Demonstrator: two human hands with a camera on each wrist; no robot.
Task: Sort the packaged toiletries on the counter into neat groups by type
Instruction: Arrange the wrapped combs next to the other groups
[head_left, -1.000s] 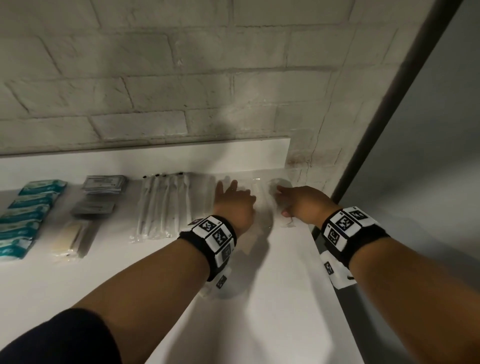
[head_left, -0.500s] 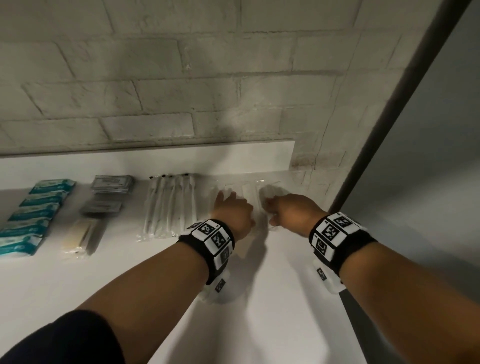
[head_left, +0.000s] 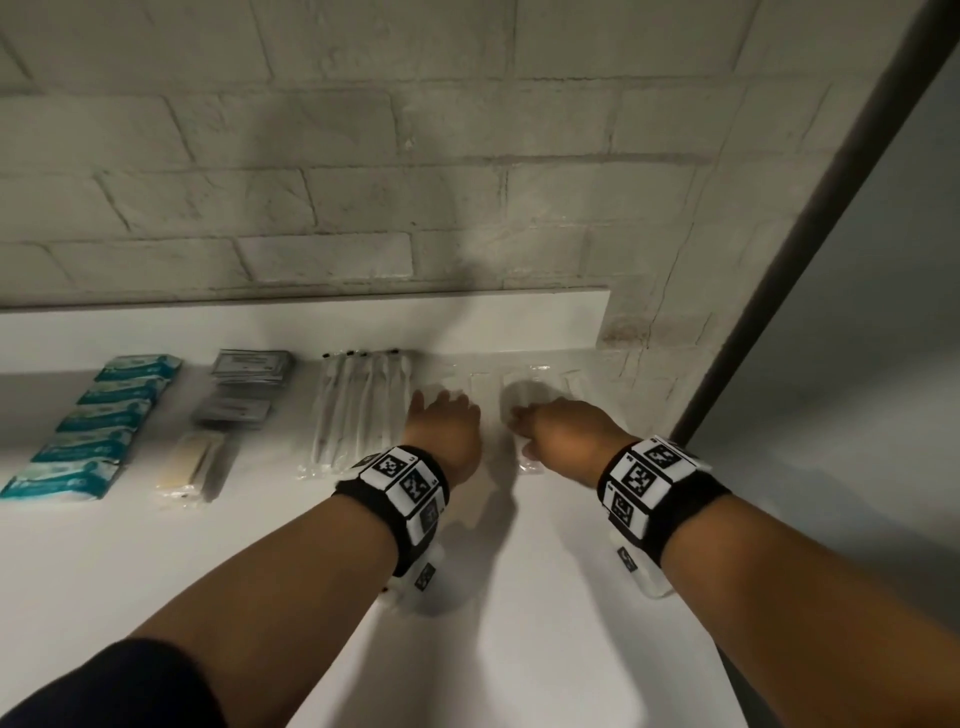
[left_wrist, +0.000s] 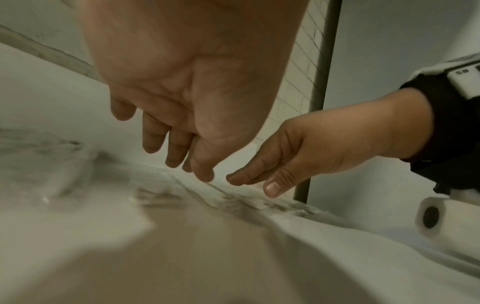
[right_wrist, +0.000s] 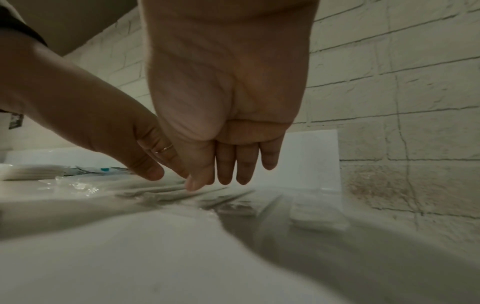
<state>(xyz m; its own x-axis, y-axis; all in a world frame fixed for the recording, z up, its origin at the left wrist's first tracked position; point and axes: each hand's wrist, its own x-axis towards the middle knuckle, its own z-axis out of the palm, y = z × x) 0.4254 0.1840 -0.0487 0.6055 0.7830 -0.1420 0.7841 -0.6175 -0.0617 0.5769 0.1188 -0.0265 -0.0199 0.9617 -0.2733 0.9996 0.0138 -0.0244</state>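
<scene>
Right now both hands are working over the clear packets (head_left: 524, 387) lying against the back edge of the white counter (head_left: 519, 597), at its right end. The left hand (head_left: 441, 431) is reaching forward with fingers (left_wrist: 155, 139) straight and relaxed, holding nothing, its tips hanging just above the packets. The right hand (head_left: 563, 428) is doing much the same: fingers (right_wrist: 242, 162) extended and loosely together, thumb down toward the film, not gripping anything I can make out; whether the tips are actually touching the plastic is hard to tell.

Further left, the other groups are already lying in rows: the teal packets (head_left: 98, 415), the grey sachets (head_left: 244, 384), a yellowish packet (head_left: 189, 467) and the long wrapped sticks (head_left: 358, 410), which are sitting just beside the left hand.

Judging the risks: the clear film is looking slippery and nearly invisible on white, so flat fingers are likely to be sliding over it rather than moving it, or dragging two overlapping packets together. A sideways sweep by the left hand could be knocking the wrapped sticks askew. The counter's right edge is near, so a push that way could be sending a packet off.
</scene>
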